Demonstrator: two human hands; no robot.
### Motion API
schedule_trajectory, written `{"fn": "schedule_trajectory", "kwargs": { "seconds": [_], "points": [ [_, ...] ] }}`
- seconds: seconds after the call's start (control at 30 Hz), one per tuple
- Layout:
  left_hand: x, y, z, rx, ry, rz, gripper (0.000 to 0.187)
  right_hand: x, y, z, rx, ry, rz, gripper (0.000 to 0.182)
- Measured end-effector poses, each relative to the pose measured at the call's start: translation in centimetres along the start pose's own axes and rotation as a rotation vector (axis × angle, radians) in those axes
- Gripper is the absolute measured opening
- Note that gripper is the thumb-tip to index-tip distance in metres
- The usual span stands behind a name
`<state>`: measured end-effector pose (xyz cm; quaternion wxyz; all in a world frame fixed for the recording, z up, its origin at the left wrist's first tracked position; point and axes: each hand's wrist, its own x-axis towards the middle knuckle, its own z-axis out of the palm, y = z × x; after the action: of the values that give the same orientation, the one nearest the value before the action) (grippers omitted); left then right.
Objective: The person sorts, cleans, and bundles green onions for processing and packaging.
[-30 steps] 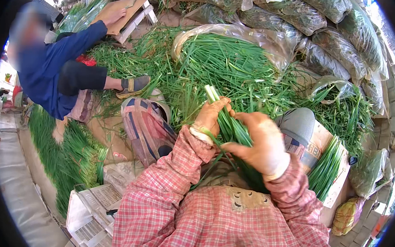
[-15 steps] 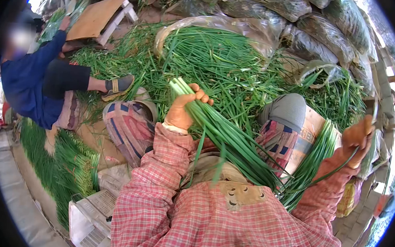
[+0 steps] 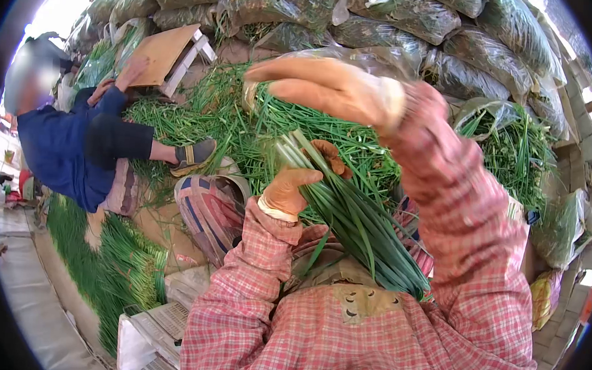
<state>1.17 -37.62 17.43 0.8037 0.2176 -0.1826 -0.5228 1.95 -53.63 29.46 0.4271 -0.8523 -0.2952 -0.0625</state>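
My left hand (image 3: 297, 182), in an orange glove, grips a bunch of green chives (image 3: 348, 215) near its pale cut ends, the leaves trailing down toward my lap. My right hand (image 3: 322, 86), also gloved, is stretched out flat high above the bunch, fingers pointing left, holding nothing that I can see. It hovers over the big heap of loose chives (image 3: 245, 124) lying in an open plastic sack in front of me.
A person in a blue top (image 3: 62, 137) sits at the left, hands on a cardboard sheet (image 3: 162, 51). Filled sacks of greens (image 3: 415, 16) are stacked at the back. Bundled chives (image 3: 118, 262) lie on the ground left, beside a white crate (image 3: 148, 335).
My right hand swung from the far right, where it had dropped trimmed leaves, up and across to above the heap. The left hand kept its grip on the bunch.
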Motion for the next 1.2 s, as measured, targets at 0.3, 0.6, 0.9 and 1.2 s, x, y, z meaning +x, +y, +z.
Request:
{"fn": "schedule_trajectory", "kwargs": {
  "seconds": [0.3,0.6,0.9,1.2],
  "points": [
    [-2.3,0.2,-3.6,-0.016,0.253,0.089,0.025,-3.8,1.4,1.8,0.118,-0.081,0.373,0.044],
    [-2.2,16.6,1.3,1.223,0.694,1.074,0.007,-18.1,1.7,0.2,-0.003,0.528,0.710,0.028],
    [-2.5,4.1,6.4,1.923,-0.492,0.553,0.014,-9.5,-0.2,15.5,1.944,0.272,0.427,0.071],
    [-7.5,-1.9,7.6,2.032,-0.843,0.378,0.037,-11.2,0.3,12.9,1.800,0.762,0.164,0.052]
  ]
}}
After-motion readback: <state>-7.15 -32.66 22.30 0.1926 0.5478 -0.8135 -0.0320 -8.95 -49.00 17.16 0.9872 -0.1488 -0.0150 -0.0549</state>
